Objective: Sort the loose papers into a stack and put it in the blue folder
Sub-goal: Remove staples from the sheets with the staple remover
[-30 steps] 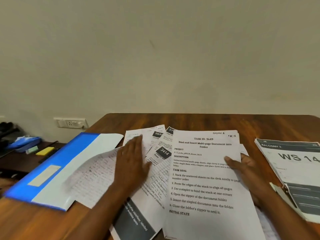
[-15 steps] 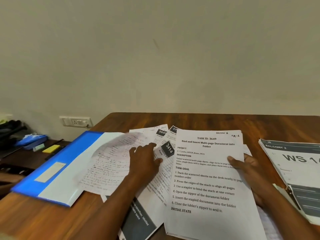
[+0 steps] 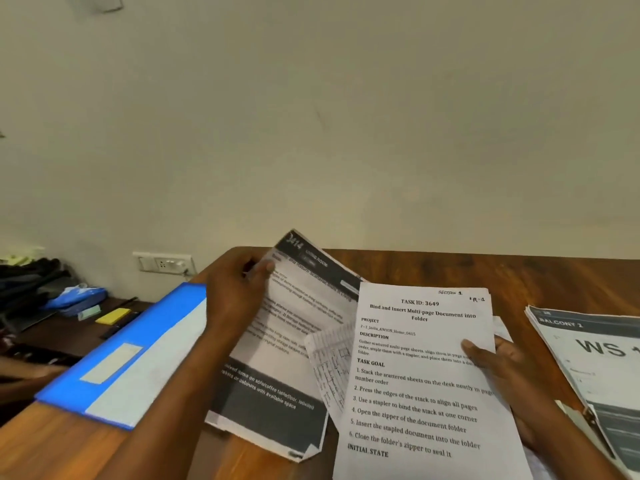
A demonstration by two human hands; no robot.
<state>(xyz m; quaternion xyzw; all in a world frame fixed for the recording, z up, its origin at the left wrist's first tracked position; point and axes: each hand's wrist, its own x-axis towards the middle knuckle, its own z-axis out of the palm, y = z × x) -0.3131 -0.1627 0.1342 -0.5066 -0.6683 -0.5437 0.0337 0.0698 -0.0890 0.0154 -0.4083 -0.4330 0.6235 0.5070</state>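
My left hand (image 3: 239, 289) pinches the top left edge of a printed sheet with dark bands (image 3: 298, 341) and lifts its far end off the wooden table (image 3: 433, 268). My right hand (image 3: 498, 358) grips the right edge of a stack topped by the "TASK ID: 3649" sheet (image 3: 419, 386), thumb on top. A handwritten sheet (image 3: 332, 368) pokes out between the two. The blue folder (image 3: 138, 348) lies at the left, under my left forearm.
A separate pile of grey "WS" sheets (image 3: 595, 358) lies at the right table edge. Left of the table, a lower shelf carries a yellow pad (image 3: 112, 316), a blue item (image 3: 78, 296) and dark objects. A wall socket (image 3: 162, 263) sits behind.
My left hand left the handwritten sheet, took the dark-banded sheet by its top edge and raised it. The handwritten sheet now lies tucked beside the stack. My right hand stayed put.
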